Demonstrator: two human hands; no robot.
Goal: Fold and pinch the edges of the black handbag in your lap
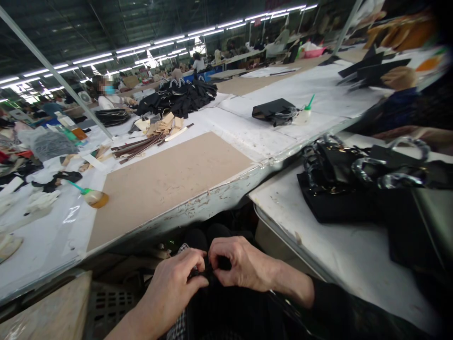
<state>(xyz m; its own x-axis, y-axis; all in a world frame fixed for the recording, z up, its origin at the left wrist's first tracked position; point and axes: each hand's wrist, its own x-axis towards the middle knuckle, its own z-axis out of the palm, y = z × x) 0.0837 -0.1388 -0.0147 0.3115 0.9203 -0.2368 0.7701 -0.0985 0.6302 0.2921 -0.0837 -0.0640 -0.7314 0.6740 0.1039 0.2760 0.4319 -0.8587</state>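
My left hand (pixel 177 278) is closed in a pinch above my lap, thumb and forefinger pressed toward each other. Close beside it, my right hand (pixel 242 264) is pinched too, its fingers curled into a ring. Between the fingertips of both hands is a small dark piece (pixel 209 274); it blends into the black clothing behind it, so its kind is unclear. On the table to the right lie black bags (pixel 339 198) with handles wrapped in clear plastic. Another black bag (pixel 274 111) rests farther back on the white table, next to a glue bottle (pixel 305 113) with a green nozzle.
In front of me a brown board (pixel 177 174) lies on the white table, whose edge is worn. A second glue bottle (pixel 94 197) lies at its left. Brown strips (pixel 141 147) and a heap of black pieces (pixel 180 97) are behind. A masked person (pixel 109 99) sits across.
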